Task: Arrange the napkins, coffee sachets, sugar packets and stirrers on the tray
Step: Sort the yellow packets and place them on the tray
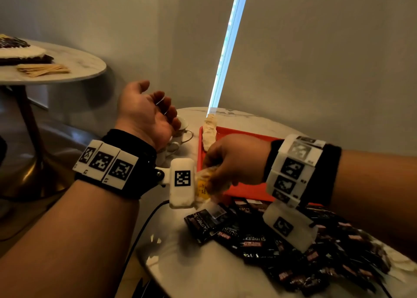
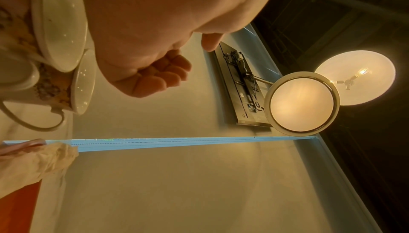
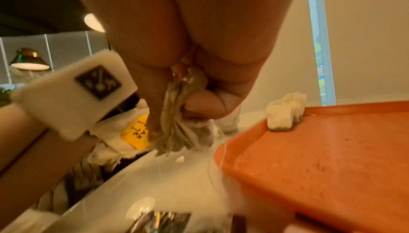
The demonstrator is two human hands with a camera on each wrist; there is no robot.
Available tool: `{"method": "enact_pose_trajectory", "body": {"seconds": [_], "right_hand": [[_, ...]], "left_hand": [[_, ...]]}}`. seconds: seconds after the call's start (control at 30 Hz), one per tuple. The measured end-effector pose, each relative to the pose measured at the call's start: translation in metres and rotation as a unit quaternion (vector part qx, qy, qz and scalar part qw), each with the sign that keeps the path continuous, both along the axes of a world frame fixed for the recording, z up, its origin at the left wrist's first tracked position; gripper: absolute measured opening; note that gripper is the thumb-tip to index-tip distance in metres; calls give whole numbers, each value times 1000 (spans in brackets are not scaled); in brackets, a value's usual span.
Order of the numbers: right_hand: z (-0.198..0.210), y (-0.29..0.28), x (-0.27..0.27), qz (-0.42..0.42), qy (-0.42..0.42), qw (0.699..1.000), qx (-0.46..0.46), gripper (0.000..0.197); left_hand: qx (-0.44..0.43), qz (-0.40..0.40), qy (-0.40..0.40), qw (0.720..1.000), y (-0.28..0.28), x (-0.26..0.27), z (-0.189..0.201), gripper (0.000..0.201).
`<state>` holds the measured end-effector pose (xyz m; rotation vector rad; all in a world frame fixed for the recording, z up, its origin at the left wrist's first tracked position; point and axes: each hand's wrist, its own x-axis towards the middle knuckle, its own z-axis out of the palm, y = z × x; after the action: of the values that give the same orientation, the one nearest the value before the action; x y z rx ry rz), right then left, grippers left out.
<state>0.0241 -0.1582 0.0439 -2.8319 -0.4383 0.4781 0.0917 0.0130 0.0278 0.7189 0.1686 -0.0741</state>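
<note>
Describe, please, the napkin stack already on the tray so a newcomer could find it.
Find the red tray on the marble table. Along its far-left rim lies a pale napkin stack, the only thing resting on the tray.

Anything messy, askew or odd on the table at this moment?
Yes. The coffee sachets lie in a loose, overlapping heap on the marble table near the red tray, not on it. The right hand grips a bunch of napkins at the tray's corner; the left hand holds nothing.
</note>
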Motion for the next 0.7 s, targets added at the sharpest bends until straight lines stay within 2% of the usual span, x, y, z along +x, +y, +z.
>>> {"method": "enact_pose_trajectory", "body": {"seconds": [0.17,0.27,0.4,0.5,0.63,0.7], "right_hand": [[36,-32,9,-16,-50,998,27,19],[57,-53,10,-15,-56,998,23,17],[76,-70,14,-2,-52,999,6,21],[85,-82,21,0,-59,998,3,23],[91,-98,35,1,-64,998,-1,19],[91,-105,44,-7,-61,998,4,19]], "left_hand": [[64,-59,-43,995,-12,-2,7,32],[133,-132,-72,980,-37,-6,15,30],[175,-193,-93,961,-72,-7,19,20],[201,-297,-126,925,-96,-2,21,30],[184,-450,-150,861,-114,13,21,57],[192,-506,-168,824,-116,22,18,64]]}}
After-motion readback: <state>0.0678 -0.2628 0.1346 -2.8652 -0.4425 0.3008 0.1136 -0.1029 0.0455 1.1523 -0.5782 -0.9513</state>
